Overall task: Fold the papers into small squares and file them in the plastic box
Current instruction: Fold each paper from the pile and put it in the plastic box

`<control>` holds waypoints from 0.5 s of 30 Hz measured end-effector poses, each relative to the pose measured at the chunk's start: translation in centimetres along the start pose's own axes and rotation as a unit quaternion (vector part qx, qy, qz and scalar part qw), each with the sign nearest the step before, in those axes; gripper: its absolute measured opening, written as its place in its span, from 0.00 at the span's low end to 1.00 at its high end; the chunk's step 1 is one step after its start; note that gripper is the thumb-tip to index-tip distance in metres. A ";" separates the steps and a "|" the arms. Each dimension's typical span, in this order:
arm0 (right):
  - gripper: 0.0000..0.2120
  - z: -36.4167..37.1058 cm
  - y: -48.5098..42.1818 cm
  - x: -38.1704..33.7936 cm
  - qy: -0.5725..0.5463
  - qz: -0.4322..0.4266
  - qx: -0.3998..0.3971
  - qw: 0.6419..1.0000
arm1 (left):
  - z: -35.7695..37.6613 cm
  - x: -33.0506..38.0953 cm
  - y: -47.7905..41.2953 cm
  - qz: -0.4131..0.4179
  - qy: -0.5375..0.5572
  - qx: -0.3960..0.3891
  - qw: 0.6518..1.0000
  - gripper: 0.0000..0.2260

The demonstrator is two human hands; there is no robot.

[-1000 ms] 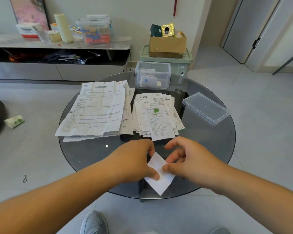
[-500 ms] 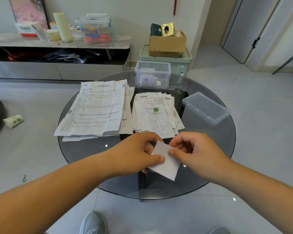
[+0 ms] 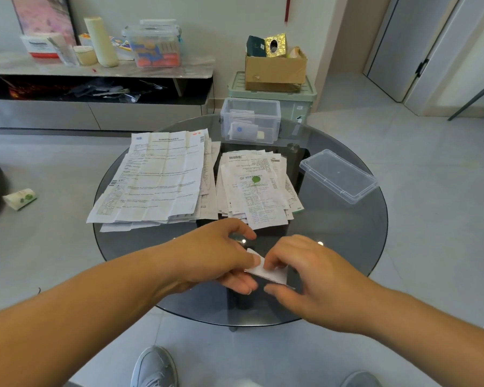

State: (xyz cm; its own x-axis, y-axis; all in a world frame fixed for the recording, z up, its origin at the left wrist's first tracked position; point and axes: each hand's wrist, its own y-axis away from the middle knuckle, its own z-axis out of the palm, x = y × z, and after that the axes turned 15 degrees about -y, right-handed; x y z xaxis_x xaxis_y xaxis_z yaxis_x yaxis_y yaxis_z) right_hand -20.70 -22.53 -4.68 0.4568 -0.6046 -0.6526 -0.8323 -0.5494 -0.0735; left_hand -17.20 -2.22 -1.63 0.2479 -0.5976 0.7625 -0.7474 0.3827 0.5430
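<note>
Both hands (image 3: 221, 258) (image 3: 313, 277) pinch a folded paper (image 3: 266, 272).

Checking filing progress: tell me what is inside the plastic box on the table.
The plastic box holds folded papers, one with a blue mark. How many, and anything beneath them, is hidden.
</note>
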 end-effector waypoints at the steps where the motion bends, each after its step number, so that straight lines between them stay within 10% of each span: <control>1: 0.06 0.1 0.0 0.1 -0.002 0.003 0.004 1.000 | -0.1 -0.3 0.0 0.018 -0.082 0.007 0.996 0.11; 5: 0.10 0.2 0.0 0.5 0.016 0.017 -0.011 1.000 | -0.3 -1.2 0.5 0.102 -0.383 0.071 0.915 0.17; 15: 0.10 -0.4 -1.0 0.7 -0.061 0.151 0.009 0.987 | 1.0 -2.0 -0.9 0.100 -0.502 0.113 0.852 0.16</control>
State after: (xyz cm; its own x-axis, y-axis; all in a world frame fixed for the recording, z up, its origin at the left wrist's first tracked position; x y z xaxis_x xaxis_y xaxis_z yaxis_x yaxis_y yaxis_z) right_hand -19.48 -22.63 -4.76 0.1466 -0.6645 -0.7327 -0.9304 -0.3442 0.1261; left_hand -17.64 -2.06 -3.97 -0.4653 -0.8810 0.0856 -0.8403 0.4700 0.2701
